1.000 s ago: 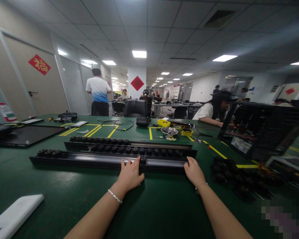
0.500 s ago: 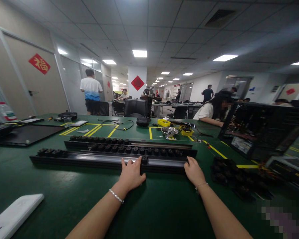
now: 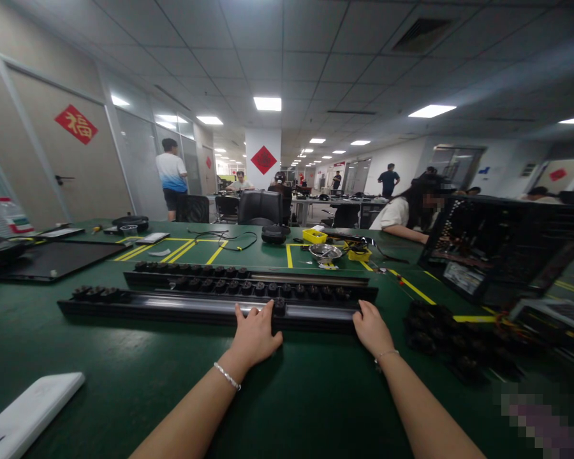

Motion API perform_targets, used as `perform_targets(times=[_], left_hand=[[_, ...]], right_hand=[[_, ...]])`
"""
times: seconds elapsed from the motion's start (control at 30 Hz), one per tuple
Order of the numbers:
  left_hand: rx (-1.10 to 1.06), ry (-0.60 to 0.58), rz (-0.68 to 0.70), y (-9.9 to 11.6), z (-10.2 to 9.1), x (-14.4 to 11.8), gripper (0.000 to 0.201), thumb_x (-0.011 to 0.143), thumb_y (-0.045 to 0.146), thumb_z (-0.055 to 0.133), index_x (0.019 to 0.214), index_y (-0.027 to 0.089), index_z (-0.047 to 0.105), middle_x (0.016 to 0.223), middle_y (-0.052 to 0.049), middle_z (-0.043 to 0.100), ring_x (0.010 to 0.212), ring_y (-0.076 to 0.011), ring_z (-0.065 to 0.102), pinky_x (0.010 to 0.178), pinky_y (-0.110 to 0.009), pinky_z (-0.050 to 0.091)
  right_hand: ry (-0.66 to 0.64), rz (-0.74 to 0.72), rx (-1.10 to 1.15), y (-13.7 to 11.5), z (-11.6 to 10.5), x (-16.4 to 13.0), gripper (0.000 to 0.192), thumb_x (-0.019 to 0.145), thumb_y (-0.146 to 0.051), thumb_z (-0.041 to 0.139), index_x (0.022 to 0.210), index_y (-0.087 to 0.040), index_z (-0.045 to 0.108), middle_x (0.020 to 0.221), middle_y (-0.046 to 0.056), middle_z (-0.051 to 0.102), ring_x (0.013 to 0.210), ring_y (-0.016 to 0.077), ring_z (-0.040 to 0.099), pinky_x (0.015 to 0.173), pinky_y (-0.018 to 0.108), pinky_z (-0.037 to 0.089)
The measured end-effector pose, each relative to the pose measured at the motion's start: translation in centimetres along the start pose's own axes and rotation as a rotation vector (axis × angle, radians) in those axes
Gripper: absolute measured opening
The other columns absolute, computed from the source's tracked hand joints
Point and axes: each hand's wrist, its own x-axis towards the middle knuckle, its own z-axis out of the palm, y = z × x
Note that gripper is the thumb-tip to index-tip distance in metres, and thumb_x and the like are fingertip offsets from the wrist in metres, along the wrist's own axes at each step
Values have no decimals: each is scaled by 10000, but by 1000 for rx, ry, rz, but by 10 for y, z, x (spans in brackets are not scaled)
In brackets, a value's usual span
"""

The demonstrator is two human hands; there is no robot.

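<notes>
The left hand [image 3: 254, 333] lies flat on the near rail [image 3: 172, 307], a long black strip w/ a shiny groove, about at its middle. Its fingers [image 3: 253, 312] are spread and stretched over the top edge, pressing on it, not closed around it. The right hand [image 3: 373, 329] is at the right end of the same rail; its fingers curl over that end and touch it, but if they really grip it I cannot tell. Both wrists wear a thin bracelet.

The rail lies across the green table [image 3: 100, 376], just in front of the person. Directly behind it are 2 more rails [image 3: 249, 285] w/ rows of black knobs, nearly touching each other. A pile of black parts [image 3: 454, 344] is near the right hand, to the right. A white flat box [image 3: 26, 414] is at the near left corner, well apart. A black PC case [image 3: 502, 248] stands at the right. A metal bowl [image 3: 325, 252] and a yellow box [image 3: 314, 236] are further back. Other persons are in the room behind.
</notes>
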Motion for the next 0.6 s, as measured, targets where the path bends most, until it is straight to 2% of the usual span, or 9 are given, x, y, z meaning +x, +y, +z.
perform_targets(times=[0.2, 0.37, 0.47, 0.6], left_hand=[[31, 9, -2, 3, 1, 0, 704, 753, 471, 389, 1369, 157, 261, 1240, -122, 552, 1134, -294, 458, 1014, -673, 0], [69, 64, 53, 10, 6, -2, 685, 760, 407, 391, 1365, 113, 263, 1313, -133, 487, 1248, -276, 355, 1075, -577, 23], [55, 54, 60, 12, 8, -2, 701, 754, 399, 395, 1370, 96, 249, 1310, -143, 488, 1219, -263, 394, 1088, -537, 49], [14, 35, 51, 14, 6, -1, 705, 751, 410, 399, 1369, 103, 255, 1278, -136, 519, 1161, -256, 441, 1081, -542, 53]], right_hand=[[15, -18, -3, 2, 2, 2, 532, 812, -238, 281, 1257, -10, 463, 1328, 164, 429, 1220, 225, 414, 1029, 313, 323], [15, -14, -3, 3, 2, 2, 533, 812, -238, 280, 1257, -9, 463, 1330, 160, 427, 1228, 224, 406, 1033, 307, 317], [17, -18, -3, 3, 2, 2, 533, 817, -244, 275, 1261, -14, 461, 1334, 155, 425, 1225, 221, 409, 1030, 306, 323], [17, -20, 0, 3, 3, 1, 532, 819, -251, 278, 1257, -13, 464, 1335, 157, 424, 1219, 224, 413, 1027, 313, 327]])
